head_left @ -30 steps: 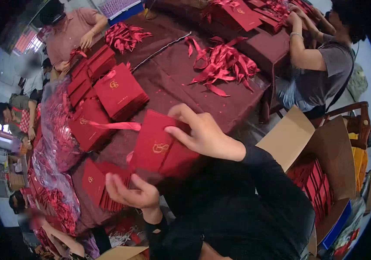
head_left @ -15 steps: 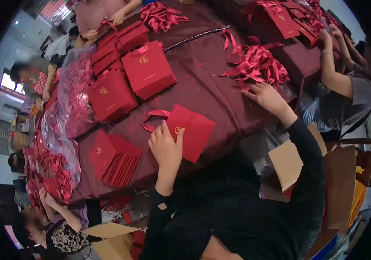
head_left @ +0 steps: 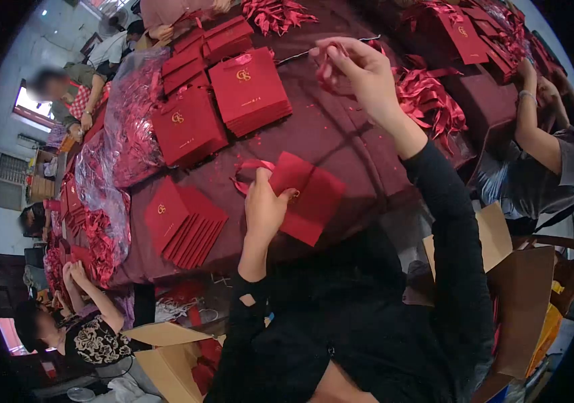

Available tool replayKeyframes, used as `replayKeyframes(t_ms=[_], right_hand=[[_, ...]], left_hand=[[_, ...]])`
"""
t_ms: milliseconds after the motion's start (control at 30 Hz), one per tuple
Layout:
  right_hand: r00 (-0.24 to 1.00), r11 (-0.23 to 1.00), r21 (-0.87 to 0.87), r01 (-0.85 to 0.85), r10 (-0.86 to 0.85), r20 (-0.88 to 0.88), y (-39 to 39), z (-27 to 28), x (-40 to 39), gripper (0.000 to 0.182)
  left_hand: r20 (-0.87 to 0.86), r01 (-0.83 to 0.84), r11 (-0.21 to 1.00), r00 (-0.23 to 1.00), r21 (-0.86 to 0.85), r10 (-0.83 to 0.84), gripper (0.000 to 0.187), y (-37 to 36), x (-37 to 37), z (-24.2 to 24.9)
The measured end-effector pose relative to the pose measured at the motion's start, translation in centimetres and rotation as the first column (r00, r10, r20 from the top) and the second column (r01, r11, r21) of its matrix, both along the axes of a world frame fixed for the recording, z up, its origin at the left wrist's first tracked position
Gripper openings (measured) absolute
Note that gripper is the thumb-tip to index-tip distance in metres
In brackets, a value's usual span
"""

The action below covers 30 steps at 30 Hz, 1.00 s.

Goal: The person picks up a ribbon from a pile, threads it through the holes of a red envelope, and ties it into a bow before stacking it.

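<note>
My left hand (head_left: 265,207) pinches the left edge of a red paper bag (head_left: 314,205) with a gold logo, lying on the dark red cloth. A red ribbon (head_left: 252,166) loops out at the bag's top left, beside my fingers. Raised above the table, my right hand (head_left: 361,70) has its fingers closed on a red ribbon (head_left: 327,75) that hangs in a loop. Behind that hand lies a heap of red ribbons (head_left: 431,97). A fanned row of red bags (head_left: 189,225) rests left of my left hand.
Stacks of red bags (head_left: 250,91) stand at the back left, beside a clear plastic bag of ribbons (head_left: 129,134). Open cardboard boxes (head_left: 173,369) are below the table edge. Several people work around the tables, one at the right (head_left: 535,148).
My right hand has lifted from the ribbon heap and moved up and left, now with a ribbon in its fingers. My left hand has closed on the bag's edge. The view has shifted slightly.
</note>
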State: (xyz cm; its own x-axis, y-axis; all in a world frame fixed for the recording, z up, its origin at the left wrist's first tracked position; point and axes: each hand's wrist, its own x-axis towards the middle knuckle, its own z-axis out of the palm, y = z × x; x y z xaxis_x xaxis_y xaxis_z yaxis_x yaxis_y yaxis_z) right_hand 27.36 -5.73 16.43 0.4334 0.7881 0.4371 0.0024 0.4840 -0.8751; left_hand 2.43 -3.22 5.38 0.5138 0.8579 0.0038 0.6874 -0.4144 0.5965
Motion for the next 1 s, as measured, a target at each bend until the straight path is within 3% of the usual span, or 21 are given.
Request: replayKeyframes(t_ms=[67,100,200,233,267,367,400,500,533,600,667,700,733,767,833,900,967,1000], right_hand=[[0.995,0.995,0.082,-0.053,0.060,-0.085,1.8,0.0,-0.9,0.018],[0.978,0.982,0.162,-0.101,0.128,-0.162,2.4,0.0,-1.1,0.020],[0.988,0.962,0.268,-0.049,0.086,-0.129,2.1,1.0,-1.1,0.017],[0.984,0.967,0.254,0.015,0.031,-0.174,0.9,2.2,-1.9,0.018],[0.989,0.975,0.217,-0.045,0.075,-0.130,-0.4,3.2,-2.0,0.020],[0.955,0.941,0.248,-0.230,0.267,-0.131,-5.3,5.5,-2.7,0.022],[0.971,0.962,0.227,-0.149,0.185,-0.149,-7.0,6.6,-3.9,0.023],[0.925,0.874,0.341,-0.346,0.378,-0.030,-11.2,7.2,-4.2,0.022],[0.923,0.881,0.294,-0.370,0.384,0.010,-12.0,7.1,-4.6,0.022],[0.941,0.954,-0.002,-0.299,0.295,0.163,-10.8,5.1,-6.7,0.016],[0.904,0.926,-0.289,-0.241,0.323,0.280,-8.4,1.3,-8.9,0.015],[0.892,0.947,-0.282,-0.153,0.256,0.373,-6.7,-2.9,-9.5,0.014],[0.851,0.921,-0.388,-0.030,0.227,0.474,-5.8,-4.9,-9.9,0.014],[0.850,0.922,-0.387,-0.031,0.228,0.475,-5.3,-7.0,-10.1,0.014],[0.815,0.961,-0.275,0.043,0.125,0.566,-4.4,-10.0,-10.6,0.015],[0.855,0.968,-0.244,0.052,0.083,0.512,-4.2,-10.7,-11.1,0.013],[0.915,0.892,-0.451,0.041,0.147,0.375,-4.4,-10.3,-11.2,0.013],[0.917,0.891,-0.451,0.044,0.144,0.373,-4.4,-10.7,-11.2,0.013]], left_hand=[[0.152,0.018,0.999,0.988,-0.028,-0.013,0.047,0.3,-0.3,-0.4],[0.150,0.019,0.999,0.989,-0.028,-0.015,0.047,0.3,-0.4,-0.2],[0.183,0.004,0.999,0.983,-0.049,0.005,0.044,0.7,-0.7,-0.1],[0.315,0.041,0.993,0.949,-0.106,-0.006,0.039,1.2,-0.8,-0.9],[0.443,0.084,0.984,0.896,-0.157,-0.006,0.033,1.5,-1.0,-1.6],[0.484,0.035,0.984,0.874,-0.175,0.055,0.022,1.7,-0.9,-1.7],[0.485,0.032,0.983,0.872,-0.179,0.060,0.022,1.7,-0.8,-1.7],[0.530,0.026,0.991,0.847,-0.128,0.047,0.018,1.5,-0.6,-1.4],[0.529,0.018,0.986,0.846,-0.164,0.072,0.018,1.4,-0.6,-1.5],[0.526,0.011,0.980,0.845,-0.199,0.097,0.018,1.4,-0.6,-1.7],[0.556,0.032,0.980,0.827,-0.198,0.085,0.021,1.5,-0.8,-2.0],[0.556,0.032,0.980,0.827,-0.197,0.085,0.021,1.4,-0.7,-1.8],[0.530,-0.004,0.981,0.841,-0.196,0.110,0.022,1.2,-0.6,-1.5],[0.503,-0.042,0.980,0.854,-0.192,0.135,0.022,1.1,-0.6,-1.1],[0.502,-0.052,0.983,0.854,-0.175,0.134,0.022,0.8,-0.6,-0.4],[0.498,-0.061,0.985,0.857,-0.163,0.135,0.022,0.6,-0.7,0.3],[0.491,-0.018,0.954,0.854,-0.300,0.171,0.022,0.6,-0.7,0.8],[0.489,-0.015,0.954,0.856,-0.300,0.168,0.022,0.6,-0.7,0.6]])
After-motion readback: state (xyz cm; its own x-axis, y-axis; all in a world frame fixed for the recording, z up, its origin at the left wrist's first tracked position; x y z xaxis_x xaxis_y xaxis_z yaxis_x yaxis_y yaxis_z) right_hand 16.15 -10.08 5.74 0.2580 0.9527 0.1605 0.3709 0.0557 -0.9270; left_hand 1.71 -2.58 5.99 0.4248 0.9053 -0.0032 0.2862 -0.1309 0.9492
